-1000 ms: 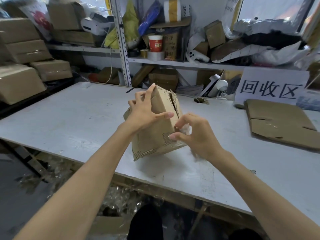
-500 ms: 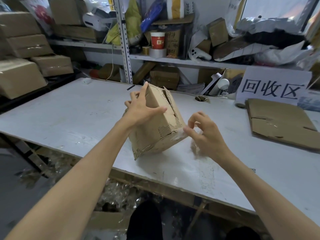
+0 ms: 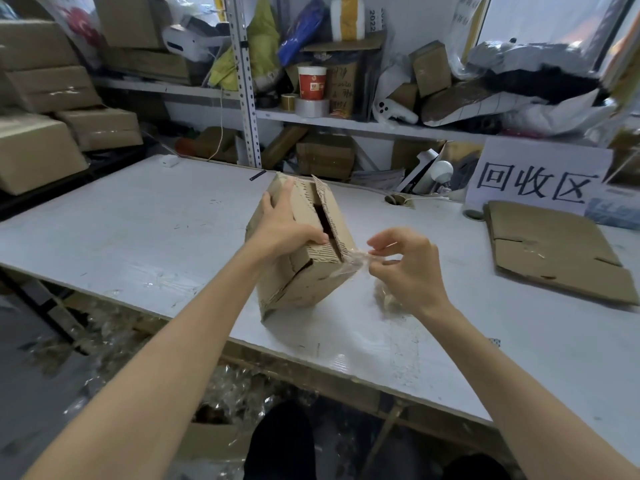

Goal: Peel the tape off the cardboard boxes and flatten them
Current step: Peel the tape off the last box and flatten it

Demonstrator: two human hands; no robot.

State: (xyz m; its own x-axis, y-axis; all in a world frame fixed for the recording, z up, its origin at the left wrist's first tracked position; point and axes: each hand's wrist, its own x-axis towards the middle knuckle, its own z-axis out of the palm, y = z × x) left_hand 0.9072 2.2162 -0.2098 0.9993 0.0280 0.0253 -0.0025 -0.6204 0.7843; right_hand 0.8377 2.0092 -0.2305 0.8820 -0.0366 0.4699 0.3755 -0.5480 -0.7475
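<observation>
Steadies the tilted cardboard box (image 3: 311, 282) on the surface (image 3: 138, 230) with left hand (image 3: 284, 226) fingers clamped over its top edge, and pinches between right hand (image 3: 408, 268) fingers the clear tape (image 3: 356, 261) stretched from its near corner toward 3 o'clock.

white scuffed tabletop (image 3: 138, 230) w/ a round cable hole (image 3: 394, 199) at the back. behind it a grey perforated metal shelving post (image 3: 247, 98) & white shelf board (image 3: 346, 121), against a white wall (image 3: 412, 26). white paper sign w/ black chinese characters (image 3: 536, 181) at right. grey floor (image 3: 20, 341) below, littered w/ crumpled clear plastic (image 3: 235, 386).
</observation>
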